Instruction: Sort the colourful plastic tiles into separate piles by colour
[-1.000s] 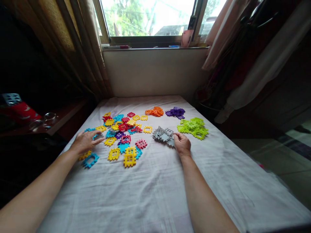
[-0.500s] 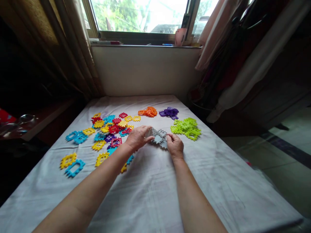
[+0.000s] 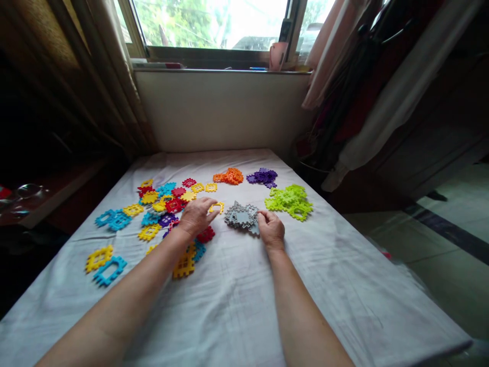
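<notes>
My right hand is closed in a pinch at the right edge of a heap of grey toothed plastic building pieces, gripping a flat grey piece. To the left, my left hand is over the mixed coloured pieces, its thumb and fingers apart and nothing seen in them. A yellow square frame piece lies just beyond its fingertips. Beneath and beside the left wrist are a red piece and yellow window-like pieces, partly hidden by the forearm.
Sorted heaps of orange, purple and lime green pieces lie behind and right of the grey ones. Mixed pieces spread leftward, with a blue frame nearest the left edge. A white cloth covers the table; a window stands beyond.
My left hand has moved left, off the grey heap, uncovering it and the yellow frame. My right hand stays at the grey pieces. The view has shifted slightly.
</notes>
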The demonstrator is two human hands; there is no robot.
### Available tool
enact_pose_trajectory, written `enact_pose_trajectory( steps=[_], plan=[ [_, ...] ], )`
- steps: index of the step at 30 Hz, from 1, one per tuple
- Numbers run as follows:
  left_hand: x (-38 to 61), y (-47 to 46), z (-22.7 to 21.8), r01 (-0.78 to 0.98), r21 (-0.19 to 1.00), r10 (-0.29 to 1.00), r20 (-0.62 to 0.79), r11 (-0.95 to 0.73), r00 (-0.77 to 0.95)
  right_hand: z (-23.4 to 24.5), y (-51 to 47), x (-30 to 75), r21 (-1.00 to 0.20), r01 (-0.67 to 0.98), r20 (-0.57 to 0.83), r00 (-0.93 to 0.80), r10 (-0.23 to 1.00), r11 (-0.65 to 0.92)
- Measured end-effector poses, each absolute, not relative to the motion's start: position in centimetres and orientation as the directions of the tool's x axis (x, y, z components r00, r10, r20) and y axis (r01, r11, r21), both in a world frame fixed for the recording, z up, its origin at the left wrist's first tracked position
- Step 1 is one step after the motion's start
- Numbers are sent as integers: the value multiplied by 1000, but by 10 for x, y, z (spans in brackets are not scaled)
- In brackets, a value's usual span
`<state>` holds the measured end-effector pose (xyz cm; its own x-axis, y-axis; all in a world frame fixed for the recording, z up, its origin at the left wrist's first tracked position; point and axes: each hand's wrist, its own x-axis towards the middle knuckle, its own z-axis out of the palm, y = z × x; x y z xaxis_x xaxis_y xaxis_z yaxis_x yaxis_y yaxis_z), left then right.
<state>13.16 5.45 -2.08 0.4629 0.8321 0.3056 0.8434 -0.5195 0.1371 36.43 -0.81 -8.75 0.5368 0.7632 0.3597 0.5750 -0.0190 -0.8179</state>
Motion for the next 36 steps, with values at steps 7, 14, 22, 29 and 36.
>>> enact_pose_trajectory(
  steps=[7,14,22,29,36],
  plan=[
    [5,76,-11,998,-16,982,181,-58,60,-87,-9,361,-794,606,351,523,777,-48],
    [-38,60,-18,974,14,957,190,-225,218,-90,-8,363,-787,616,372,512,774,-30],
    [-39,49,-8,936,138,930,231,-323,287,-90,-8,365,-799,601,363,518,775,-28],
    [-8,33,13,825,408,920,164,-392,356,-91,-8,364,-794,608,384,518,764,-13],
    [118,31,5,620,414,746,371,-666,554,-89,-8,365,-812,583,349,533,771,-36]
  ],
)
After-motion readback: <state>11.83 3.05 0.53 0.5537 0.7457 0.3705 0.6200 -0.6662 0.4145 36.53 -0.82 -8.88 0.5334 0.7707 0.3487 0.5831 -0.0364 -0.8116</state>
